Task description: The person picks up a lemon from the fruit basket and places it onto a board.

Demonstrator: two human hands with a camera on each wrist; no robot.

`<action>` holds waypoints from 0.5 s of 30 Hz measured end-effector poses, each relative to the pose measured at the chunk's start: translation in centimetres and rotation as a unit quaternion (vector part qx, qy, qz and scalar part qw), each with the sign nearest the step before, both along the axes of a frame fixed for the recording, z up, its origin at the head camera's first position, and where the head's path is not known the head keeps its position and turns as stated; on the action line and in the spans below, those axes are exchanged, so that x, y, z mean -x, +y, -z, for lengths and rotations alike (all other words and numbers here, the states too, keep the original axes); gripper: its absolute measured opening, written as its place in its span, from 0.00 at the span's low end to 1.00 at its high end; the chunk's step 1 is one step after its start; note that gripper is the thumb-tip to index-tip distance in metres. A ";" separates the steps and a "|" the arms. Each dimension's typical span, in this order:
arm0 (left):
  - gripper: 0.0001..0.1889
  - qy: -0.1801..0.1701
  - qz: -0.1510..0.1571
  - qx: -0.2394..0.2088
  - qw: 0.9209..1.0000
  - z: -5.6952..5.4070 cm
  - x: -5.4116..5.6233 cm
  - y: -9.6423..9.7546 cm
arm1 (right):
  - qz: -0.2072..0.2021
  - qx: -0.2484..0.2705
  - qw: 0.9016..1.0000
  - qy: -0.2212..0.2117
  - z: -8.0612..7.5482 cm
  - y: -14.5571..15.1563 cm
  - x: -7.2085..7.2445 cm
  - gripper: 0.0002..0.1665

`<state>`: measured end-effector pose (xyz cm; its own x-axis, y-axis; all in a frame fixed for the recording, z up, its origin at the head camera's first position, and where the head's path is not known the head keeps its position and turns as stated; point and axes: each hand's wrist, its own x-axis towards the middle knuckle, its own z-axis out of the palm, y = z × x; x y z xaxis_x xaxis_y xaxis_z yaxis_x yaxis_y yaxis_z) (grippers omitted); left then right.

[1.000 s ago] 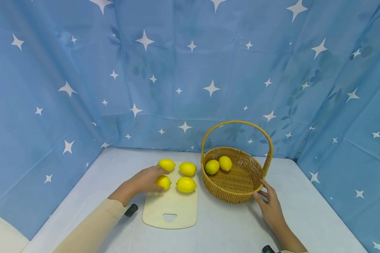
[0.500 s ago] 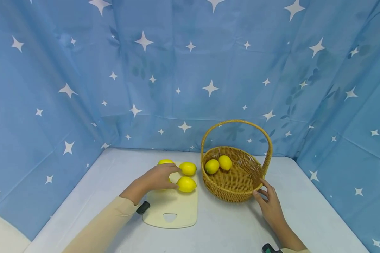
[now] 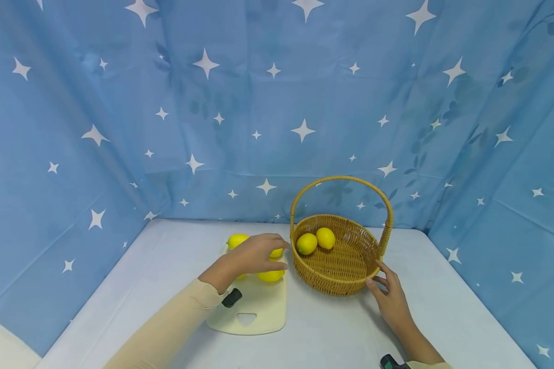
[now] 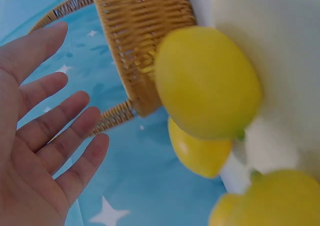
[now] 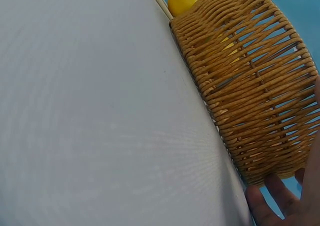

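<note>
My left hand (image 3: 257, 254) is over several yellow lemons on a cream cutting board (image 3: 261, 307). In the left wrist view its fingers (image 4: 82, 168) are spread and hold nothing, beside a large near lemon (image 4: 207, 81). One lemon (image 3: 237, 241) shows whole behind the hand; the lemon (image 3: 271, 276) under the thumb and another lemon (image 3: 277, 253) by the fingertips are partly hidden. To the right stands a wicker basket (image 3: 337, 287) with two lemons inside. My right hand (image 3: 391, 297) holds the basket's near right rim, with some fingers (image 5: 280, 193) low against its woven wall.
The basket's tall arched handle (image 3: 341, 178) rises above its bowl. A white cloth covers the table (image 3: 323, 333). Blue curtains with white stars (image 3: 277, 102) hang at the back and sides. A dark wrist device (image 3: 231, 298) sits below my left hand.
My left hand has moved right across the board, from the left lemons to over the right ones, fingers still spread. The right hand stays at the basket's rim.
</note>
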<state>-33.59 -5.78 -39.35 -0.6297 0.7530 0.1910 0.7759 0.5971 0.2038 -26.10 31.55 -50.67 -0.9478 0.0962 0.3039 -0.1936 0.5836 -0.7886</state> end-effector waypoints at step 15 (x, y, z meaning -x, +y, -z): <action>0.26 -0.004 0.030 0.033 0.999 -1.4 1.5 6.5 | -0.001 0.001 1.000 -0.006 -0.3 -0.2 -0.2 0.39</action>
<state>-35.08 0.76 -37.93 -0.5838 0.8007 0.1339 0.8094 0.5614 0.1720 -25.93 31.36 -50.32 -0.9514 0.0946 0.2930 -0.1862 0.5810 -0.7923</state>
